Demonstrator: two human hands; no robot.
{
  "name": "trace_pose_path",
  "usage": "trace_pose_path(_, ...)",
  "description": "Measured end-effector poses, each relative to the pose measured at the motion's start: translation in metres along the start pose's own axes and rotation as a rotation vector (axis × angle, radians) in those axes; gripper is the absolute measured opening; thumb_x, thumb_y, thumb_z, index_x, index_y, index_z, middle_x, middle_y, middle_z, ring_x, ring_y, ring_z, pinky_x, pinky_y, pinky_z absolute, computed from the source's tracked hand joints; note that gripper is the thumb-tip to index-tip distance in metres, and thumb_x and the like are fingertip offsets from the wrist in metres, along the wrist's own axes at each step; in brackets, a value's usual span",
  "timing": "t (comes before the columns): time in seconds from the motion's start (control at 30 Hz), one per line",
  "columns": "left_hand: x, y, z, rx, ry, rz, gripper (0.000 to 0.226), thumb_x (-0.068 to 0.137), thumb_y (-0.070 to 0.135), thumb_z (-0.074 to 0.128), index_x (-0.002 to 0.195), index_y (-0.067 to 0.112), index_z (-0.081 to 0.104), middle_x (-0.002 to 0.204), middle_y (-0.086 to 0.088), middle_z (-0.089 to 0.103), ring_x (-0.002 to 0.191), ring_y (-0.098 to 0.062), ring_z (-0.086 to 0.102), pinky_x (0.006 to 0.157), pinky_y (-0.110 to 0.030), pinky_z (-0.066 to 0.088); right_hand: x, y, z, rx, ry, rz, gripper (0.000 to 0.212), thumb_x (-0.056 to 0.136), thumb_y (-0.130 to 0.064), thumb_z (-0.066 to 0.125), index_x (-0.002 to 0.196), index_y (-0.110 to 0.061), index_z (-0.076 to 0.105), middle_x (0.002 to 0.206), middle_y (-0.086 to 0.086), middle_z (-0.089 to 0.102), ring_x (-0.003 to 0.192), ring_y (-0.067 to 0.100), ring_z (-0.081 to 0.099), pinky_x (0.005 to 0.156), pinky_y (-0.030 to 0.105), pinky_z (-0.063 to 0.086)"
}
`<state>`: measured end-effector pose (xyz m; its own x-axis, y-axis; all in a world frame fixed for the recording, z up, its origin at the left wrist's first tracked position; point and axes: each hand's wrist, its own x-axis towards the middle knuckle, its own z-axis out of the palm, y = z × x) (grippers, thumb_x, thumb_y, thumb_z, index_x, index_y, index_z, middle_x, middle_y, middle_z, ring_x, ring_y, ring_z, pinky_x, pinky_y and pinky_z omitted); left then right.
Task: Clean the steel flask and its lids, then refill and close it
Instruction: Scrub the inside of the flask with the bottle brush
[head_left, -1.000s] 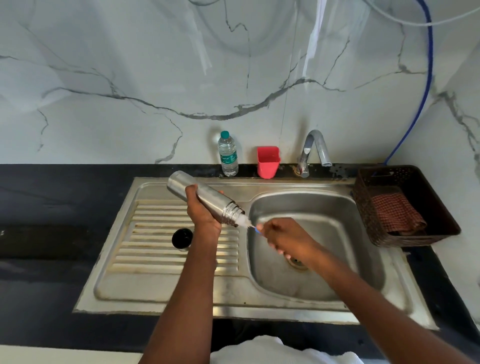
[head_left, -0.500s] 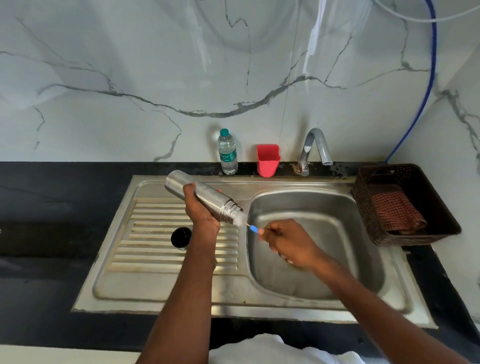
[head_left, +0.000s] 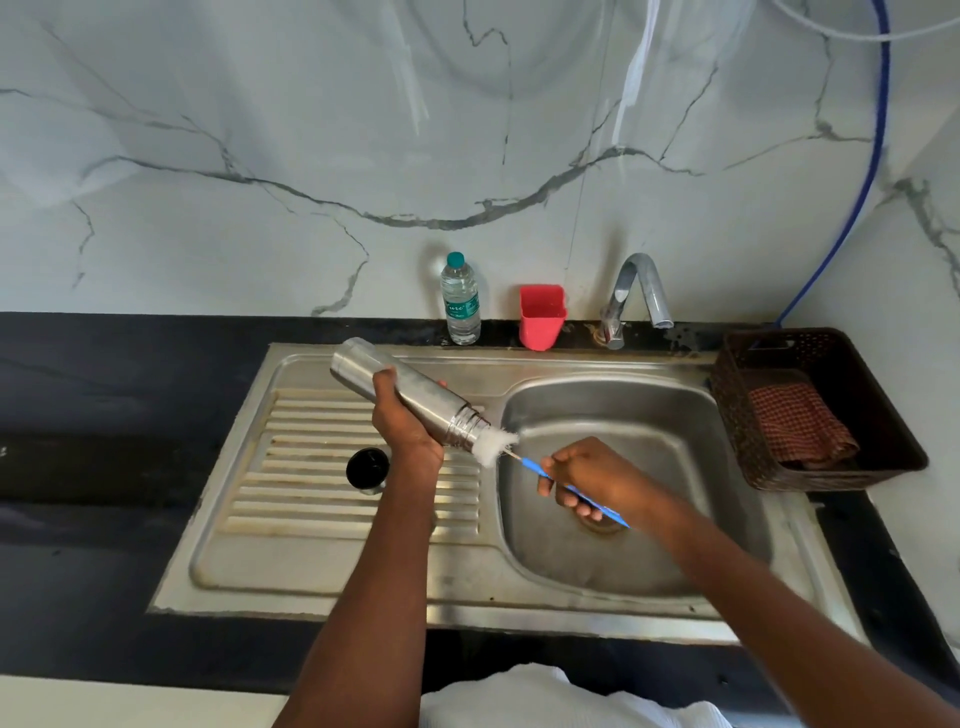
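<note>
here the left hand (head_left: 410, 421) grips the steel flask (head_left: 410, 396) round its middle, mouth tilted down toward the basin, while the right hand (head_left: 597, 480) holds the bottle brush (head_left: 524, 460) by its blue handle, bristles at the mouth; best to keep the handle in line with the neck.

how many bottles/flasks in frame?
2. Steel flask, tilted over the drainboard, held by the left hand; plastic bottle upright on the counter against the wall. None look hidden.
</note>
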<state>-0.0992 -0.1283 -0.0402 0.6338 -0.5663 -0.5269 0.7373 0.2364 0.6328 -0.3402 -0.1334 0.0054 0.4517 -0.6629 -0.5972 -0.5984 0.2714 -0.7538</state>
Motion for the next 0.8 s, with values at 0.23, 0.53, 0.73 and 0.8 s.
trace_pose_path(0.23, -0.005, -0.007, 0.012, -0.017, 0.03, 0.01, 0.05, 0.088, 0.039, 0.075, 0.123, 0.005, 0.063, 0.099, -0.018, 0.07, 0.088, -0.036, 0.073, 0.077, -0.048, 0.065, 0.008, 0.0, 0.026, -0.655, 0.439, -0.41, 0.028, 0.105, -0.041, 0.047, 0.085, -0.027, 0.062, 0.08, 0.001, 0.069, 0.082, 0.032, 0.062, 0.07, 0.041, 0.05)
trace_pose_path(0.53, 0.011, 0.022, 0.003, -0.085, 0.183, 0.155, 0.055, 0.083, 0.035, 0.079, 0.122, 0.0, 0.064, 0.094, -0.018, 0.072, 0.076, -0.036, 0.075, 0.069, -0.05, 0.065, -0.014, 0.017, -0.024, -0.058, -0.045, -0.117, 0.042, 0.109, -0.033, 0.051, 0.07, -0.016, 0.055, 0.052, 0.0, 0.035, 0.041, 0.008, 0.024, 0.037, 0.018, 0.02)
trace_pose_path(0.73, 0.001, 0.015, 0.013, -0.07, 0.176, 0.142, 0.047, 0.085, 0.04, 0.077, 0.118, 0.009, 0.066, 0.097, -0.011, 0.075, 0.077, -0.026, 0.078, 0.069, -0.041, 0.066, -0.001, 0.015, -0.031, 0.265, -0.32, 0.182, 0.036, 0.107, -0.037, 0.046, 0.075, -0.021, 0.05, 0.053, -0.008, 0.027, 0.039, 0.003, 0.016, 0.04, 0.015, 0.006)
trace_pose_path(0.8, 0.0, 0.017, 0.014, -0.054, 0.104, 0.117, 0.036, 0.09, 0.037, 0.073, 0.111, 0.009, 0.066, 0.082, -0.008, 0.073, 0.067, -0.024, 0.075, 0.064, -0.038, 0.063, 0.001, 0.021, -0.038, 0.43, -0.491, 0.299, 0.03, 0.103, -0.034, 0.047, 0.075, -0.023, 0.049, 0.053, -0.01, 0.026, 0.036, 0.001, 0.018, 0.035, 0.016, 0.007)
